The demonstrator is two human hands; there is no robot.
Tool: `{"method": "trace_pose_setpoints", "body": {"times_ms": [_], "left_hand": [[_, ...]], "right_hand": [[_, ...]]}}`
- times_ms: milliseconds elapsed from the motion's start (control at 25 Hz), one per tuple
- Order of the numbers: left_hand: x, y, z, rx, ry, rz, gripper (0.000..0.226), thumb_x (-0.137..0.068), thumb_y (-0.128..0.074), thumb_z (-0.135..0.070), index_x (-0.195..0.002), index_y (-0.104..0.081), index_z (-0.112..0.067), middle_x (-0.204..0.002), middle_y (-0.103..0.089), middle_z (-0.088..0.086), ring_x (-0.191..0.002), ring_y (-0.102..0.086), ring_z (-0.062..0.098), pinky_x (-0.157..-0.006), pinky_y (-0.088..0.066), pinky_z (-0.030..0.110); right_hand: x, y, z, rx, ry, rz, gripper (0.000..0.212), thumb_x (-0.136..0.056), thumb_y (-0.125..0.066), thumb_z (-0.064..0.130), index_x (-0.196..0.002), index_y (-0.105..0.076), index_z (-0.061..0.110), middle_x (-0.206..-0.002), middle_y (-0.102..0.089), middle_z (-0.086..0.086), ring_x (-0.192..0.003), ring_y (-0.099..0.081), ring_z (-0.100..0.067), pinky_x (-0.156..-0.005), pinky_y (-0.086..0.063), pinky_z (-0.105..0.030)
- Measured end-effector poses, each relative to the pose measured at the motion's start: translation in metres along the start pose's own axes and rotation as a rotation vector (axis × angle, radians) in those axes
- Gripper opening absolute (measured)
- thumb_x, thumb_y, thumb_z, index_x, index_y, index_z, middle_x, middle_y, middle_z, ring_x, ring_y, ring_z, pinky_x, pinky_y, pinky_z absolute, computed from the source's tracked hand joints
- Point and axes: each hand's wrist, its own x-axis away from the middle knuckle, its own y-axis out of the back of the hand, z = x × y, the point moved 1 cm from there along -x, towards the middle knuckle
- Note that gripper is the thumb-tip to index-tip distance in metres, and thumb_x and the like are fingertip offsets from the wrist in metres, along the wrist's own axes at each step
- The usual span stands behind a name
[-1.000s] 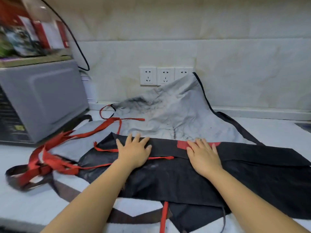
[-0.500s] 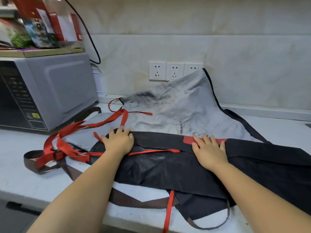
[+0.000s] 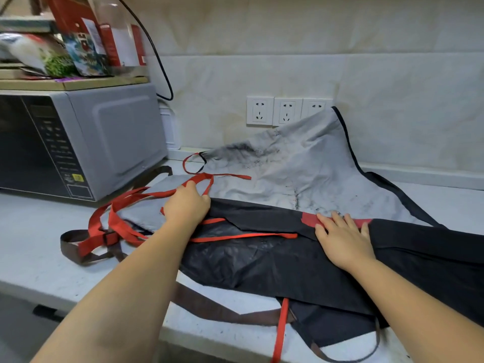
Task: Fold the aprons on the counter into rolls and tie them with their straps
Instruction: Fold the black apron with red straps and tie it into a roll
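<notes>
1. Step in hand, as judged: the first flat fold, before any rolling. The black apron (image 3: 262, 265) lies spread across the tabletop (image 3: 34, 231) at 6 o'clock in the view, and its far edge is doubled over toward the person into a flat band.
2. Left hand (image 3: 187, 205), at the band's 9 o'clock end: the grip is closed, knuckles up, curled round the loop of a broad red strap (image 3: 207, 179) that trails off toward 9 o'clock.
3. Right hand (image 3: 343, 238), toward 3 o'clock on the band: the grip is wide, with flat palm and spread fingers pressing the fold beside a red patch (image 3: 307, 218).
4. Next move, as judged: the loose straps need drawing clear of the cloth so the band can be turned over into a roll. Both ends must advance evenly, or the roll will taper.
5. Materials: the black cloth is thin, matt, creased and limp, and is unlikely to hold a fold unless pressed. A narrow red tape (image 3: 243, 235) lies across it, and brown webbing (image 3: 222, 310) runs beneath at 6 o'clock.
6. A grey apron (image 3: 301, 176), crumpled, soot-marked and dark-edged, lies at 12 o'clock. Its top leans on the wall below the sockets (image 3: 285, 111), and it is not yet folded.
7. A microwave (image 3: 110, 137) with a smooth grey casing stands at 10 o'clock.
</notes>
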Motion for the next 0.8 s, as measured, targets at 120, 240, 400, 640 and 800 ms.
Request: {"method": "trace_pose_setpoints", "body": {"times_ms": [120,240,400,640,800], "left_hand": [[-0.005,-0.007,0.005,-0.042,0.004,-0.009,0.045,-0.091,-0.043,-0.052,-0.099,-0.056,-0.009,-0.101,-0.059,0.013,-0.084,-0.054,0.032,-0.072,-0.045,0.038],[-0.017,-0.006,0.006,-0.06,0.05,0.077,0.038,-0.09,-0.055,-0.042,-0.079,-0.052,-0.006,-0.094,-0.063,0.015,-0.076,-0.051,0.03,-0.069,-0.046,0.038],[-0.017,0.008,-0.002,-0.251,0.003,0.277,0.039,-0.084,-0.069,-0.042,-0.076,-0.05,-0.01,-0.082,-0.057,0.008,-0.082,-0.056,0.029,-0.07,-0.049,0.037],[-0.017,0.0,0.015,0.567,0.459,0.192,0.026,-0.102,-0.04,-0.015,-0.1,-0.06,0.001,-0.081,-0.063,0.013,-0.073,-0.062,0.028,-0.072,-0.058,0.039],[-0.016,-0.006,0.016,1.695,0.795,-0.003,0.041,-0.103,-0.029,-0.001,-0.142,-0.04,-0.004,-0.133,-0.057,0.012,-0.123,-0.057,0.026,-0.097,-0.049,0.037]], "right_hand": [[0.0,0.0,0.001,0.001,-0.001,0.0,0.052,-0.1,-0.013,0.046,-0.152,-0.014,0.039,-0.162,-0.006,0.002,-0.149,0.0,-0.023,-0.118,0.003,-0.052],[0.0,0.0,0.0,-0.004,-0.002,0.0,0.052,-0.1,-0.013,0.046,-0.151,-0.014,0.039,-0.162,-0.007,0.002,-0.149,0.0,-0.023,-0.118,0.003,-0.052],[-0.001,-0.001,-0.002,-0.008,-0.005,-0.003,0.052,-0.099,-0.013,0.046,-0.151,-0.016,0.039,-0.162,-0.008,0.001,-0.149,-0.001,-0.024,-0.118,0.002,-0.054],[0.0,-0.001,-0.002,-0.024,-0.002,-0.013,0.052,-0.1,-0.014,0.045,-0.151,-0.017,0.039,-0.162,-0.009,0.001,-0.149,-0.002,-0.024,-0.118,0.003,-0.054],[0.0,-0.003,-0.004,-0.024,-0.001,-0.013,0.052,-0.099,-0.014,0.045,-0.151,-0.018,0.039,-0.162,-0.01,0.001,-0.149,-0.002,-0.024,-0.118,0.002,-0.053]]}}
